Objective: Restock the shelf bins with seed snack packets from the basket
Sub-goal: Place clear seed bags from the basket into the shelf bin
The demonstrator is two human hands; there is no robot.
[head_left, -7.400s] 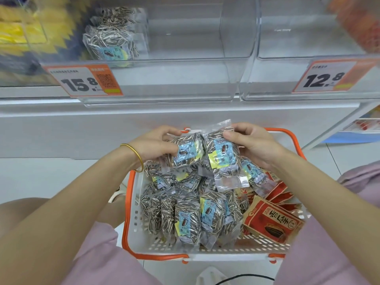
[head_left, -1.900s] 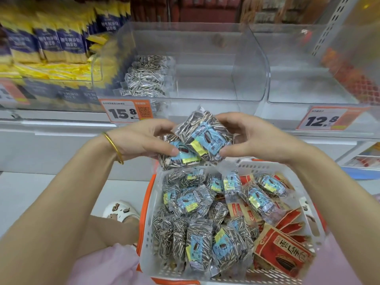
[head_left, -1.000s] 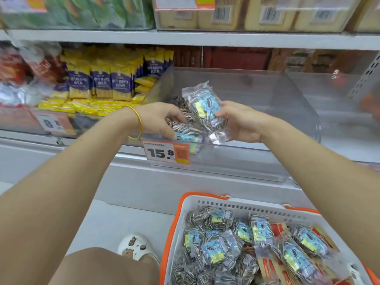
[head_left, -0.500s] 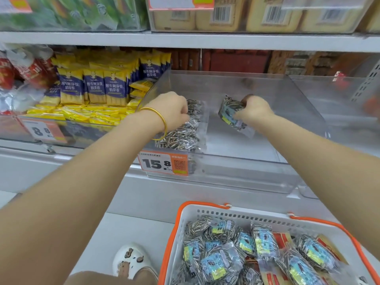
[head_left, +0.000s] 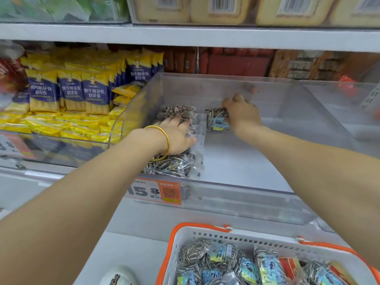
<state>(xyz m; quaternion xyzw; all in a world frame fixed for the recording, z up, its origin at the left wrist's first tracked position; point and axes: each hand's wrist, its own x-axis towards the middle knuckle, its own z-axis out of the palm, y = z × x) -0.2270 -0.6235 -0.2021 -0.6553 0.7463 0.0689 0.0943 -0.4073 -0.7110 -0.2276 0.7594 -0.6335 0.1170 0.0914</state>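
Note:
Both hands are inside the clear shelf bin [head_left: 236,200] marked 15.8. My left hand [head_left: 176,134], with a gold bangle, rests palm down on the row of sunflower seed packets [head_left: 174,164] along the bin's left side. My right hand [head_left: 241,113] grips a seed packet with a blue label [head_left: 217,119] and holds it upright on the bin floor near the back. The white basket with an orange rim [head_left: 197,236] stands below at the bottom right, holding several more seed packets [head_left: 222,262].
Yellow and blue snack bags [head_left: 70,91] fill the bin to the left. Another clear bin [head_left: 349,112] stands to the right. An upper shelf [head_left: 185,36] with boxed goods hangs overhead. Red packets [head_left: 290,268] lie in the basket's right part. A white shoe [head_left: 118,276] shows below.
Both hands have reached deeper into the bin. The right hand's packet has gone down to the bin floor near the back. The left hand has flattened onto the stacked row of packets.

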